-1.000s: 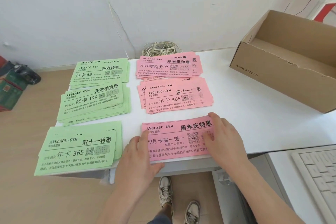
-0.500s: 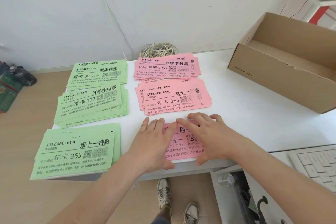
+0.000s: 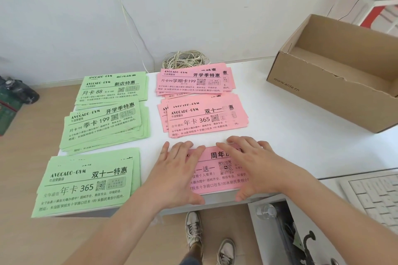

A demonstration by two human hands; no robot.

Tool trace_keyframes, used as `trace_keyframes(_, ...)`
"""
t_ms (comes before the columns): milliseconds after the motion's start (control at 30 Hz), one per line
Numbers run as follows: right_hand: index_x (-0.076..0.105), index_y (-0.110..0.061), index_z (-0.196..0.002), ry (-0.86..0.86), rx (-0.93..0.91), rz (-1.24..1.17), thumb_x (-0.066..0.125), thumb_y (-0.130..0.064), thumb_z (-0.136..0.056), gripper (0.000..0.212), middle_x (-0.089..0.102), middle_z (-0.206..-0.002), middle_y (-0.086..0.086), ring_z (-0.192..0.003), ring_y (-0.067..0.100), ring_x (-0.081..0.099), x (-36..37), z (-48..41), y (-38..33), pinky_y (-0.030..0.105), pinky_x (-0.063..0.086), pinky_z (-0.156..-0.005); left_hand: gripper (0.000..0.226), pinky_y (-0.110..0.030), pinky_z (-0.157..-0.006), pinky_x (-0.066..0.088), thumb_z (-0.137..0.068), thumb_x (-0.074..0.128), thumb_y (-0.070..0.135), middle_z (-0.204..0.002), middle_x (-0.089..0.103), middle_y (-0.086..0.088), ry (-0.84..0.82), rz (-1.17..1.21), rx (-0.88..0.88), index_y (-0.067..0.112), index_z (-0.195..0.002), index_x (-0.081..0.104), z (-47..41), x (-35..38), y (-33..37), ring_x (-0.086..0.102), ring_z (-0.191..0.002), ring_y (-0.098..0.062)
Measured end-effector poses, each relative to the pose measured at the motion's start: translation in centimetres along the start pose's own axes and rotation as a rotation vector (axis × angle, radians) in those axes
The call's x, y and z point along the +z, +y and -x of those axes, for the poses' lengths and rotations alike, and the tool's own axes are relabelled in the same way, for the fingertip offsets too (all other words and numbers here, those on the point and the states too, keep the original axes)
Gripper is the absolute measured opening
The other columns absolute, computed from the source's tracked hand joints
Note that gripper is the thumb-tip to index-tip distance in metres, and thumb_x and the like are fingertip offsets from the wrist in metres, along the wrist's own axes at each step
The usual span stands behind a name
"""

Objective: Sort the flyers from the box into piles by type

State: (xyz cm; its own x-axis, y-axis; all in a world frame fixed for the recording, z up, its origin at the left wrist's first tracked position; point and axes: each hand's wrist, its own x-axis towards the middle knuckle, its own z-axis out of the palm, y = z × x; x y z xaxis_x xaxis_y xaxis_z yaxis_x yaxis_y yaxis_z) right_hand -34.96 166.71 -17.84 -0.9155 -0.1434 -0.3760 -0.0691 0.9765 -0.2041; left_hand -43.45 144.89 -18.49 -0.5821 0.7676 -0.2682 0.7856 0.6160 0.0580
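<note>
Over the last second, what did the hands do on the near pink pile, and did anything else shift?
Both hands slid from the pile's side edges onto it: the left hand and right hand lie flat on the near pink pile, fingers forward, gripping nothing. The green piles, far pink piles and box stayed put.

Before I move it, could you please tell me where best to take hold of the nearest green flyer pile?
Pinch the nearest green flyer pile at its near-left corner, coming from the left. It lies flat on the table, but that corner juts past the table's edge, likely leaving room to reach beneath it.
</note>
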Motion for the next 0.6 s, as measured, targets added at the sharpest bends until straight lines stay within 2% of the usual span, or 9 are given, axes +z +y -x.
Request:
trace_keyframes(100, -0.01, -0.039, -0.147, 0.035, 0.052, -0.053, 0.073, -0.069, -0.058, 0.125, 0.002, -0.155, -0.005, -0.143, 0.017, 0.004, 0.3, 0.7, 0.7, 0.044, 0.017, -0.115, 0.118, -0.047, -0.118, -0.005, -0.062, 0.063, 0.074, -0.153, 0.009, -0.004, 0.007, 0.028, -0.011, 0.028, -0.149, -0.004, 0.1, 0.1, 0.2, 0.005, -0.143, -0.021)
trace_keyframes(300, 0.001, -0.035, -0.149, 0.085, 0.037, -0.068, 0.071, -0.067, -0.06, 0.117, 0.011, -0.15, -0.01, -0.139, 0.013, 0.01, 0.8, 0.8, 1.1, 0.04, 0.021, -0.114, 0.112, -0.046, -0.118, -0.003, -0.063, 0.062, 0.071, -0.144, 0.018, -0.002, 0.036, -0.009, 0.009, 0.027, -0.148, 0.004, -0.2, 0.0, 0.3, 0.016, -0.137, -0.021)
trace_keyframes(400, 0.003, -0.035, -0.149, 0.101, 0.044, -0.074, 0.07, -0.066, -0.06, 0.116, 0.012, -0.149, -0.01, -0.137, 0.013, 0.01, 0.8, 0.8, 1.1, 0.039, 0.021, -0.113, 0.115, -0.045, -0.117, -0.006, -0.062, 0.061, 0.071, -0.143, 0.018, -0.003, 0.046, -0.007, 0.006, 0.027, -0.149, 0.001, -0.2, 0.0, 0.3, 0.016, -0.137, -0.02)
trace_keyframes(467, -0.005, -0.037, -0.149, 0.085, 0.052, -0.082, 0.071, -0.068, -0.059, 0.121, 0.007, -0.151, -0.008, -0.14, 0.015, 0.004, 0.8, 1.0, 1.1, 0.04, 0.017, -0.115, 0.121, -0.048, -0.117, -0.008, -0.061, 0.062, 0.072, -0.145, 0.015, -0.002, 0.031, -0.012, -0.011, 0.027, -0.149, -0.009, 0.0, 0.0, 0.3, 0.012, -0.138, -0.02)
trace_keyframes(533, -0.017, -0.041, -0.146, 0.062, 0.071, -0.134, 0.069, -0.075, -0.057, 0.128, -0.006, -0.155, -0.011, -0.143, 0.014, -0.01, 0.7, 1.2, 1.0, 0.044, 0.01, -0.116, 0.13, -0.05, -0.116, -0.009, -0.058, 0.064, 0.075, -0.149, 0.008, -0.003, -0.001, 0.012, -0.044, 0.031, -0.146, -0.02, 0.3, -0.4, 0.4, 0.004, -0.142, -0.02)
trace_keyframes(600, -0.02, -0.043, -0.144, 0.11, 0.111, -0.206, 0.059, -0.083, -0.059, 0.123, -0.015, -0.156, -0.014, -0.143, 0.011, -0.017, 0.4, 1.5, 0.6, 0.047, 0.008, -0.116, 0.131, -0.05, -0.116, -0.008, -0.058, 0.064, 0.078, -0.152, 0.001, 0.0, 0.012, 0.088, -0.088, 0.034, -0.144, -0.024, 1.0, -1.4, 0.5, -0.003, -0.143, -0.019)
